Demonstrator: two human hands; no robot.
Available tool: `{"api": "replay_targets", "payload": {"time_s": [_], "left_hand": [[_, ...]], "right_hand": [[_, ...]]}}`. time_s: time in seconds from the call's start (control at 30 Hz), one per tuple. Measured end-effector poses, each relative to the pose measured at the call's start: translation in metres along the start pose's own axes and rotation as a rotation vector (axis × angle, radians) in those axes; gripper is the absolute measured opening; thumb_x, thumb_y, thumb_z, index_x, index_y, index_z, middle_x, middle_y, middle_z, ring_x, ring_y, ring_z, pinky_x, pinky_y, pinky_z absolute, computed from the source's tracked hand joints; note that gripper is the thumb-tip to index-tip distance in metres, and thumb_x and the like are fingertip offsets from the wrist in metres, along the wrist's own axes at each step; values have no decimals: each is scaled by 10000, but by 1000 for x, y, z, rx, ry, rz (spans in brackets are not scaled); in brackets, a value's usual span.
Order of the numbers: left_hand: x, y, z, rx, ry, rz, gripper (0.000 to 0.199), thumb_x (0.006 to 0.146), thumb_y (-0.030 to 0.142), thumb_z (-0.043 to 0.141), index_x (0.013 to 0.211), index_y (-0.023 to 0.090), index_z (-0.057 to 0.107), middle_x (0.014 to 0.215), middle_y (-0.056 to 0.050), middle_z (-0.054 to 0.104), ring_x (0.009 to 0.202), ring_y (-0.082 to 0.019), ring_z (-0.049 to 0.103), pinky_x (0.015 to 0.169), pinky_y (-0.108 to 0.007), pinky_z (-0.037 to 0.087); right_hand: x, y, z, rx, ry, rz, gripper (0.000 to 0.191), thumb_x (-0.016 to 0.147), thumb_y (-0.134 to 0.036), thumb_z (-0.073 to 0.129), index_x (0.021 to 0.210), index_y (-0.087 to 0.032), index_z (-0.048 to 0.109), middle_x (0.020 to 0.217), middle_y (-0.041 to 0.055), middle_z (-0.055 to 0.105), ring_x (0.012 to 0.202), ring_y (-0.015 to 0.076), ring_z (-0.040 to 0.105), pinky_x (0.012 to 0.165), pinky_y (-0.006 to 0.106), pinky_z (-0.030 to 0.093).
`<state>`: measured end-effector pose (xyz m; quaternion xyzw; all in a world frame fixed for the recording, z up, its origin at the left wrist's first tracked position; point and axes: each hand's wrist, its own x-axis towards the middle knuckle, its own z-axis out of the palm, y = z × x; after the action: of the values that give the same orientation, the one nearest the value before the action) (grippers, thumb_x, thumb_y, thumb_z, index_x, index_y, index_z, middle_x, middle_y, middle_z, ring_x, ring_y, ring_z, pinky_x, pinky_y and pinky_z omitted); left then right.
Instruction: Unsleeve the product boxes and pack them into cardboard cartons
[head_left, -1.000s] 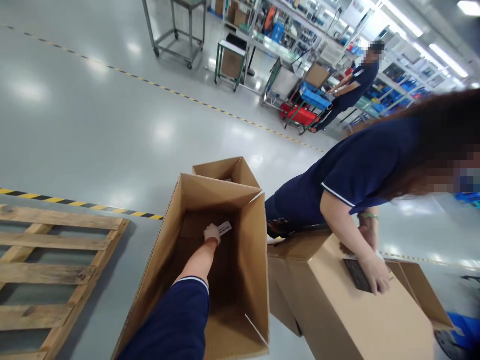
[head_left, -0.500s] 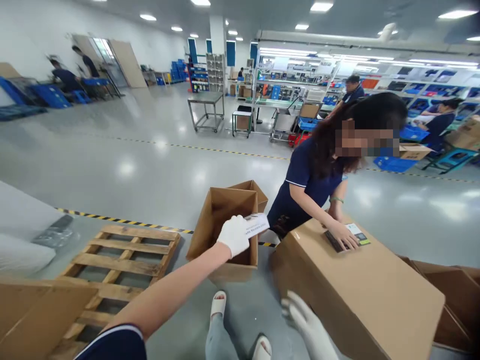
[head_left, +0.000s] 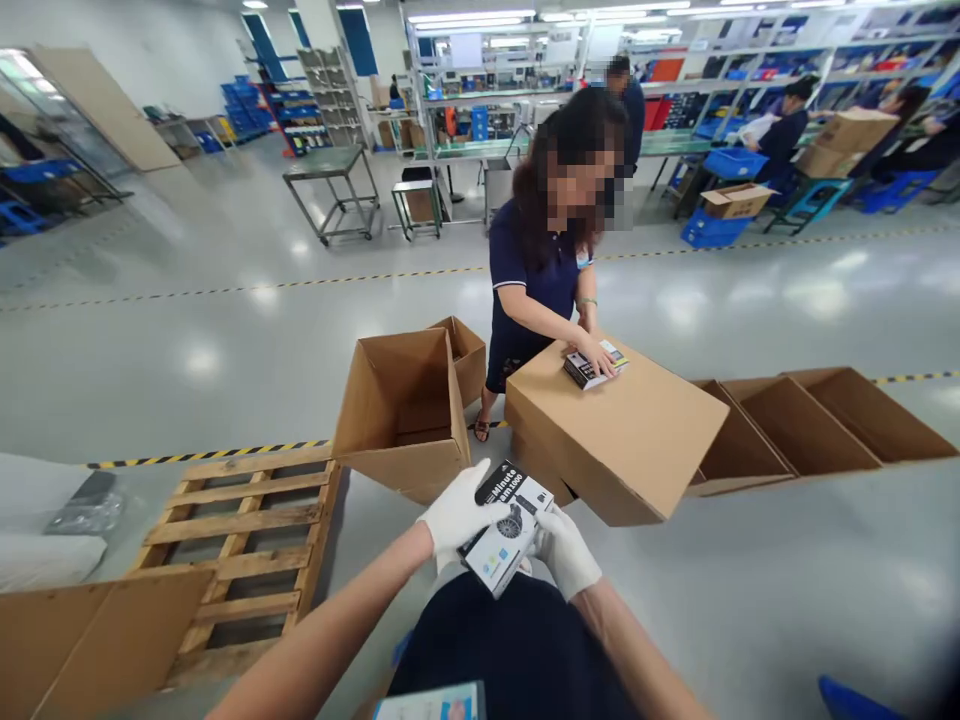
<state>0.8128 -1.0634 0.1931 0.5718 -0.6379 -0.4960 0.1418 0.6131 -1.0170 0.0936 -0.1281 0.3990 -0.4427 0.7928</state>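
Note:
A small black-and-white printed product box (head_left: 504, 535) is held in front of my body, tilted, with a wheel picture and lettering on its face. My left hand (head_left: 466, 515), in a white glove, grips its left side with the thumb across the face. At its right edge my right hand (head_left: 564, 552), also gloved in white, closes on it. Just beyond stands a tall open carton (head_left: 397, 455); its visible inside shows bare cardboard. To the right, a co-worker's hand (head_left: 598, 358) rests on a similar box (head_left: 581, 372) on top of a large closed carton (head_left: 622, 430).
A wooden pallet (head_left: 247, 510) lies on the floor at left, with a cardboard sheet (head_left: 97, 630) near it. Several open cartons (head_left: 810, 425) line up at right. The co-worker (head_left: 544, 250) stands behind the large carton. A metal cart (head_left: 330, 165) is farther back.
My left hand has brought the box from over the open carton back towards my body. My right hand has come up and taken hold of it too. The view has turned right.

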Motion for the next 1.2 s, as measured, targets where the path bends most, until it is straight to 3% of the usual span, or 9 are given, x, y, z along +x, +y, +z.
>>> {"api": "replay_targets", "payload": {"time_s": [0.1,0.17,0.33,0.57,0.67,0.77,0.93,1.07,1.2], "left_hand": [[11,-5,10,-537,-272,-49,603,873,446,717,1378,201,498,1338,-134,662,1227,-297,638,1031,-456,515],[16,-2,19,-622,-278,-64,578,877,410,723,1367,199,502,1351,-122,666,1228,-280,644,1046,-437,520],[25,26,30,-212,-261,-52,600,881,374,686,1427,256,469,1304,-42,702,1153,-236,675,1009,-387,552],[37,57,46,183,-327,65,698,821,394,702,1464,258,467,1339,-53,689,1148,-274,680,957,-359,552],[40,59,50,190,-366,65,718,817,410,702,1478,261,465,1328,-48,696,1133,-273,687,936,-349,555],[41,57,52,146,-412,42,702,846,407,673,1498,286,444,1292,-17,715,1114,-253,697,919,-336,559],[41,57,57,204,-375,17,831,818,421,716,1559,268,373,1277,-54,722,1096,-280,703,934,-359,550],[45,54,53,50,-487,8,755,833,426,718,1521,299,433,1301,-25,712,1145,-263,688,968,-360,549],[56,46,53,-67,-573,-13,741,833,438,722,1508,260,473,1366,-54,676,1234,-279,640,1019,-396,538]], "right_hand": [[-19,-5,-1,12,-10,-17,668,725,-436,857,1288,-218,572,1029,99,766,822,278,752,611,362,605],[-32,-10,-1,12,-9,-12,736,757,-397,839,1397,-258,503,1123,96,747,931,283,754,715,391,625],[-53,-12,-10,20,-8,-9,739,714,-253,804,1392,-273,512,1233,93,711,1039,295,732,799,410,621],[-59,-2,-26,106,148,-24,526,539,-77,648,1052,-190,649,992,52,766,934,289,729,773,392,607],[-69,0,-33,46,157,-77,589,548,-52,687,1120,-193,675,1044,52,769,970,293,723,804,390,607],[-79,-3,-38,106,29,-87,735,600,-93,778,1303,-241,623,1264,60,715,1130,297,691,929,418,594],[-76,-8,-38,98,118,15,552,784,-391,806,1255,-202,590,1185,124,734,1042,306,732,861,482,620],[-77,-8,-38,161,59,-36,687,631,-179,845,1258,-226,568,1223,104,720,1056,316,725,874,490,620],[-87,-10,-39,164,66,-53,860,631,-144,829,1392,-323,469,1259,59,689,1043,289,724,826,446,632]]}}
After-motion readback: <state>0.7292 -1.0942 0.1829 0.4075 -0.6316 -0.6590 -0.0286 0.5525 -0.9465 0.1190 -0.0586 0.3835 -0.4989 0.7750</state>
